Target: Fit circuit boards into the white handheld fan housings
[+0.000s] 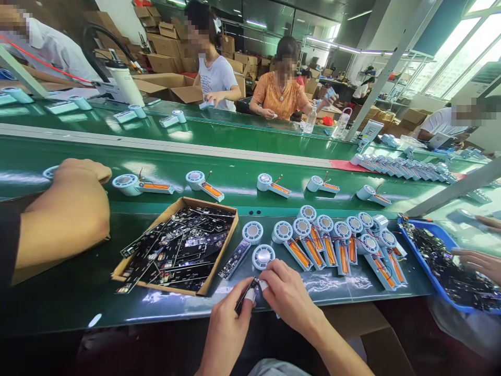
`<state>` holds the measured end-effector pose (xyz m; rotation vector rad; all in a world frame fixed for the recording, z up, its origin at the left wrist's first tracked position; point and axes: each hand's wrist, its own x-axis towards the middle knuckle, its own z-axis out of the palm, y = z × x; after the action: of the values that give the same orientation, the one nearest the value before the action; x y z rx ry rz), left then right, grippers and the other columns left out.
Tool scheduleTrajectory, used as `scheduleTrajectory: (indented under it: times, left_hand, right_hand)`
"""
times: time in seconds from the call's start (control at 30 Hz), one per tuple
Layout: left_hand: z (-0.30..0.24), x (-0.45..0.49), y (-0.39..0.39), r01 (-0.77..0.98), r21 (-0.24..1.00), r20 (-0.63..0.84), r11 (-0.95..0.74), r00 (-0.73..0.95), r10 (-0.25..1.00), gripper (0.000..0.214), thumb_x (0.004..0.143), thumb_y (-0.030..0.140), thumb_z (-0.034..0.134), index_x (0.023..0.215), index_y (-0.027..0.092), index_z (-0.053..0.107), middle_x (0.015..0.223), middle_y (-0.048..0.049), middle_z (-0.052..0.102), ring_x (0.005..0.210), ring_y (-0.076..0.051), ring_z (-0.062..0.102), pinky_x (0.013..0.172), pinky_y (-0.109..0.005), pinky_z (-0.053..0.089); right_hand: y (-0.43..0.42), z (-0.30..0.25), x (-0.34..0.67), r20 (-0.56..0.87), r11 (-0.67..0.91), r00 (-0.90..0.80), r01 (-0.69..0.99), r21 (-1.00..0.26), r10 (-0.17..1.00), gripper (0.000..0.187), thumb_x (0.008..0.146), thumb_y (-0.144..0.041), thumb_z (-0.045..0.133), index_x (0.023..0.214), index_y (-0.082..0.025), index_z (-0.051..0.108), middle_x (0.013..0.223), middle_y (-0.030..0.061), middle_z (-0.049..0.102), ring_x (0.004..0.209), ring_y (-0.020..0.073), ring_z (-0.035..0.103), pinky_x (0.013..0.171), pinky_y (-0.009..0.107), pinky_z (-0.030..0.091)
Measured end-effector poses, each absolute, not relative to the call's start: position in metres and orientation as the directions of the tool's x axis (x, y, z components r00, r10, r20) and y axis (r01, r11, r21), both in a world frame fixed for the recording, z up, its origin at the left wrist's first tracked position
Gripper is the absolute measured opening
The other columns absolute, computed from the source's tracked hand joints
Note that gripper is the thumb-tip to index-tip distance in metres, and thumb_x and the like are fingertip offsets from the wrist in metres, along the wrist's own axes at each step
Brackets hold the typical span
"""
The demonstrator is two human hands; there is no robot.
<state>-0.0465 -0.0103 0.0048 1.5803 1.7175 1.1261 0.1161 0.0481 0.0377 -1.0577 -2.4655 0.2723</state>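
Hands, left [229, 324] and right [287, 297], pinch one circuit board [246, 295] together beside a board-filled cardboard box [223, 245].

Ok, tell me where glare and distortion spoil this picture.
Head view: bright windows at upper right are blown out; ceiling lights smear white reflections over the green belt and the table edge near the right hand. Wide-angle bending curves the belt and stretches a co-worker's arm at left. The left hand and the black strip it pinches stay sharp.

Green bench [78, 297] — cardboard box [219, 250], fan units [313, 240], blue tray [438, 282]
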Motion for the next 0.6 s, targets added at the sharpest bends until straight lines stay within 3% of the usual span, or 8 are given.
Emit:
scheduleTrajectory:
  times: [0.27, 0.4, 0.5, 0.6]
  left_hand:
    - [0.0, -0.039, -0.013, 0.695, 0.671, 0.435, -0.26, -0.084, 0.897, 0.032, 0.093, 0.017, 0.047, 0.115, 0.015, 0.071, 0.107, -0.0121, 0.081, 0.095, -0.025, 0.079, 0.081, -0.032, 0.065]
    - [0.003, -0.041, -0.011, 0.65, 0.7, 0.439, -0.296, -0.065, 0.896, 0.031, 0.094, 0.016, 0.048, 0.114, 0.016, 0.072, 0.104, -0.0101, 0.081, 0.093, -0.023, 0.079, 0.082, -0.031, 0.065]
    - [0.01, -0.049, -0.007, 0.567, 0.782, 0.347, -0.259, -0.051, 0.936, 0.031, 0.092, 0.017, 0.051, 0.111, 0.019, 0.075, 0.105, -0.0092, 0.081, 0.094, -0.022, 0.078, 0.083, -0.03, 0.064]
    - [0.017, -0.056, -0.002, 0.494, 0.844, 0.249, -0.209, -0.016, 0.968, 0.03, 0.093, 0.02, 0.052, 0.11, 0.022, 0.077, 0.108, -0.009, 0.08, 0.097, -0.023, 0.077, 0.085, -0.031, 0.063]
  right_hand:
    - [0.046, 0.04, 0.111, 0.319, 0.703, -0.63, 0.668, -0.243, 0.708, 0.019, 0.083, -0.001, 0.055, 0.088, -0.018, 0.062, 0.088, 0.006, 0.062, 0.075, 0.021, 0.056, 0.065, 0.031, 0.047]
    - [0.049, 0.03, 0.113, 0.355, 0.663, -0.561, 0.604, -0.442, 0.748, 0.019, 0.088, -0.004, 0.053, 0.095, -0.018, 0.064, 0.093, 0.0067, 0.062, 0.078, 0.0196, 0.059, 0.07, 0.029, 0.05]
    - [0.054, 0.027, 0.118, 0.337, 0.589, -0.512, 0.484, -0.647, 0.79, 0.024, 0.091, -0.005, 0.051, 0.104, -0.019, 0.066, 0.098, 0.0064, 0.063, 0.084, 0.0178, 0.063, 0.075, 0.027, 0.053]
    - [0.057, 0.03, 0.123, 0.294, 0.541, -0.527, 0.407, -0.736, 0.797, 0.029, 0.093, -0.007, 0.05, 0.112, -0.02, 0.069, 0.098, 0.0064, 0.064, 0.088, 0.0181, 0.064, 0.079, 0.028, 0.053]
